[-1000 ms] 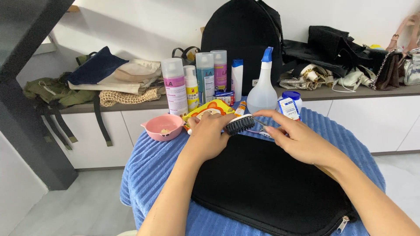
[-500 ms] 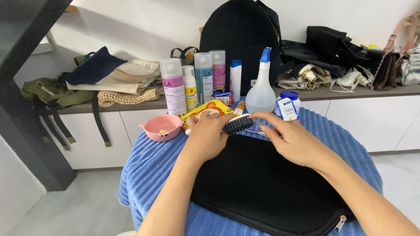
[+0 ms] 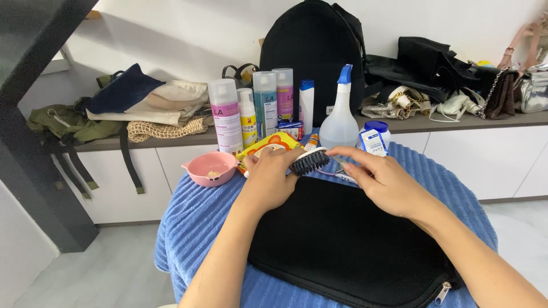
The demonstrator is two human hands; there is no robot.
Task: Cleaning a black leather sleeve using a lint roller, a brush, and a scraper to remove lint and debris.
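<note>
1. Brush (image 3: 309, 161): long axis runs left-right, bristles facing toward the camera, above the far edge of the black pouch (image 3: 348, 239).
2. Left hand (image 3: 273, 181) clamped on its handle end.
3. Right hand (image 3: 381, 181) just right of it, fingers loose, touching the bristle end.

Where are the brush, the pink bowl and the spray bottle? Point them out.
brush (image 3: 309, 162), head view, on its dark bristles.
pink bowl (image 3: 210, 169), head view, on its front rim.
spray bottle (image 3: 339, 126), head view, on its clear body.
</note>
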